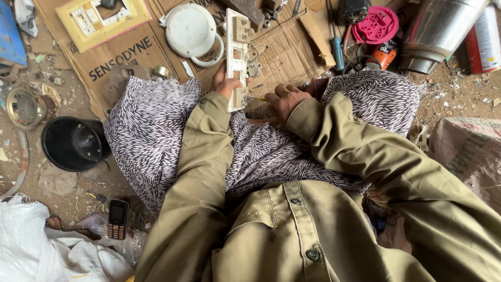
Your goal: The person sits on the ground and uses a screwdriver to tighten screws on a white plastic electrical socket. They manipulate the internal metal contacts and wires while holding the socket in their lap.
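Observation:
My left hand [225,83] grips the lower end of a long cream plastic switch panel [237,52], holding it upright over my lap. My right hand [284,100] is closed just to the right of the panel's lower end, with a thin tool tip [255,98] poking out toward the panel; what it holds is mostly hidden. Both arms wear olive sleeves. A black-and-white patterned cloth [151,130] covers my knees under the hands.
Flattened cardboard [282,52] lies ahead with a white round fitting [190,31], a yellow-framed switch board [99,18], a blue-handled screwdriver [338,52] and a pink disc [376,25]. A metal bucket [438,31] stands top right, a black bowl [73,143] left, a small phone [118,219] lower left.

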